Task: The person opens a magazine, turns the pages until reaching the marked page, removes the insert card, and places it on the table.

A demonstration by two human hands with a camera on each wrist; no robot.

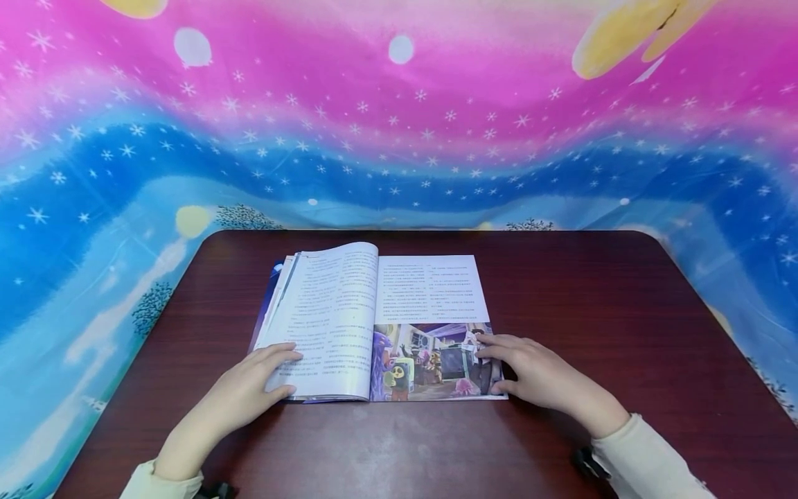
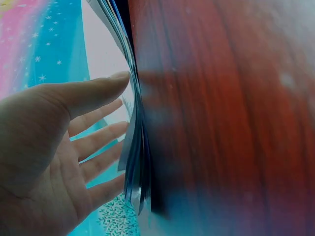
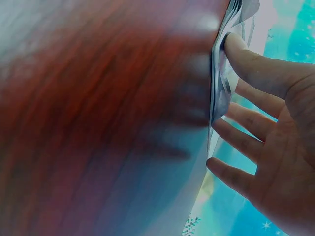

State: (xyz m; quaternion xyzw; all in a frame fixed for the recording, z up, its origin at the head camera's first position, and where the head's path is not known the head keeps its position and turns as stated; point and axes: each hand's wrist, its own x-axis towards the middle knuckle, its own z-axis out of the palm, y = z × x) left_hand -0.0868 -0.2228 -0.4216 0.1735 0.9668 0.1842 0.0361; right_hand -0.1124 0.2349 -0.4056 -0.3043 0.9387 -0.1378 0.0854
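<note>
An open magazine [image 1: 330, 319] lies on the table, its left stack of pages thicker and bowed up near the spine. Printed text fills the left page; the right page has text above a colourful cartoon picture [image 1: 430, 364]. My left hand [image 1: 249, 384] rests at the left page's lower outer side, fingers spread and relaxed. In the left wrist view its thumb [image 2: 101, 93] lies against the layered page edges [image 2: 135, 132]. On the picture's outer edge rests my right hand [image 1: 536, 371], fingers extended. The right wrist view shows its thumb [image 3: 251, 61] on the page and fingertips along the edge.
The dark red-brown wooden table [image 1: 592, 298] has rounded far corners and a glossy surface. Behind and beside it hangs a pink and blue cloth [image 1: 399, 138] with snowflakes. Each wrist wears a dark device, such as the one by the right sleeve [image 1: 648, 454].
</note>
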